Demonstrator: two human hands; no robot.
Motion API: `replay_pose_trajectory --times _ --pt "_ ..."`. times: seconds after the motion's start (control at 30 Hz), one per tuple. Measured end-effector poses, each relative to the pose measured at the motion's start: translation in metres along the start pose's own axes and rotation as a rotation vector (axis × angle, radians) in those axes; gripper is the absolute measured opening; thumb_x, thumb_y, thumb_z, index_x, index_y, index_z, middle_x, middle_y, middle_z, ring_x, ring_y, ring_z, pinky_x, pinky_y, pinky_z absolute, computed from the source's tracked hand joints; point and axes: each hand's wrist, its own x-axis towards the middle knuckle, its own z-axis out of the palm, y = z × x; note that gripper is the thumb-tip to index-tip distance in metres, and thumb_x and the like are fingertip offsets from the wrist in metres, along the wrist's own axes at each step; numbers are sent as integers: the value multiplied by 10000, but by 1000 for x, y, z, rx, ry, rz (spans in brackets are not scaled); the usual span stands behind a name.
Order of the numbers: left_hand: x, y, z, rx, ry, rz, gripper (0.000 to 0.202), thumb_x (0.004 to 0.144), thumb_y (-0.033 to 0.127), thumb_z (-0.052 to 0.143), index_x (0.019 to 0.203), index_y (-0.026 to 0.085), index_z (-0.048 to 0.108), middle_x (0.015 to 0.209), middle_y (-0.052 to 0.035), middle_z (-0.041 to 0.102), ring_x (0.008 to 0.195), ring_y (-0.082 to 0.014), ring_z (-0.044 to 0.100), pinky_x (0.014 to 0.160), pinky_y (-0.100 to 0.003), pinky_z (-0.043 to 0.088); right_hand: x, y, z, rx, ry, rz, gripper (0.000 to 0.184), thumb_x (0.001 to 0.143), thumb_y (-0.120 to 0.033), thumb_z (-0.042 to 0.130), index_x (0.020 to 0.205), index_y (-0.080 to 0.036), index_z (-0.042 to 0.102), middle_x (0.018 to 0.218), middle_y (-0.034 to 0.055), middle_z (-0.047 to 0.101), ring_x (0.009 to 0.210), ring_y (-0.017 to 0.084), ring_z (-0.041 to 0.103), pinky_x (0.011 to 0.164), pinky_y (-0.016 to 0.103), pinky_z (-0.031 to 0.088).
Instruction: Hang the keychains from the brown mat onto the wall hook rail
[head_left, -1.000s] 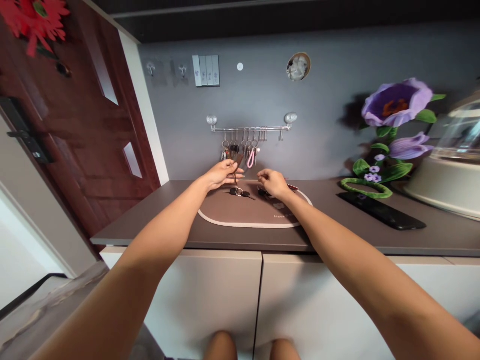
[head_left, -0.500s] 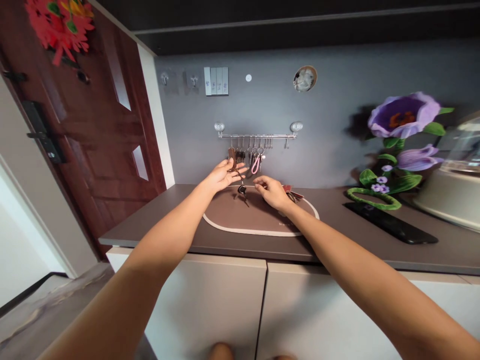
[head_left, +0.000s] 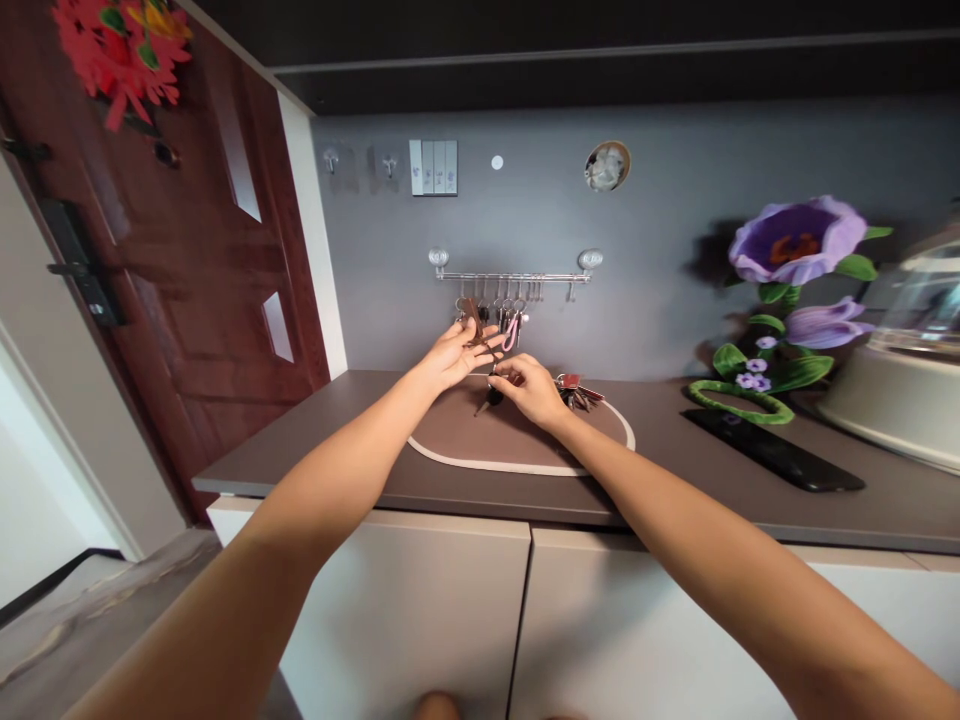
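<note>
1. Your hands meet over the back half of the oval mat [head_left: 480,455], close under the wall rail [head_left: 510,276] with its hanging keys. The mat's front half is bare, and so is the countertop [head_left: 315,450] to its left up to the door frame.
2. To the right, a red-tagged key bunch [head_left: 574,388] lies on the mat just beside your right wrist. Farther right, well apart, a black remote [head_left: 776,450] lies by the purple flower ornament [head_left: 787,290].
3. The key set [head_left: 489,385] hangs between your hands above the mat. Its brown fob sticks up past your left fingertips; the dark key head hangs low, blade slanting down-left toward the mat. Long axis roughly upright, tilted.
4. Left hand [head_left: 454,355]: fingers spread loosely, thumb and fingertips pinching the fob end.
5. Right hand [head_left: 534,385]: fingers curled, tips closed on the ring just above the dark key.
</note>
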Motion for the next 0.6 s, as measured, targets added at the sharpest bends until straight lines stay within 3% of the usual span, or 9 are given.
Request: replay_pose_trajectory --times 0.2,0.43,0.6 --pt "-2 1 4 1 11 2 102 848 271 444 861 182 397 988 -62 607 1031 -213 555 901 -509 379 1 -1 0 -24 27 -16 130 737 -304 549 719 -179 581 769 23 529 668 116 495 663 258 422" --pt "-2 4 1 -43 103 40 100 858 261 420 827 171 390 912 -55 612 1002 -210 570 880 -482 404 3 4 -4 -33 122 -4 168 764 -317 514 726 -176 595 758 31 542 727 131 500 686 258 401" --pt "3 -1 -4 15 198 -6 142 833 282 463 794 156 411 870 -74 622 953 -201 590 873 -461 420 5 9 -7 41 187 50 210 766 -361 506 729 -174 596 783 33 556 743 132 510 718 266 402"
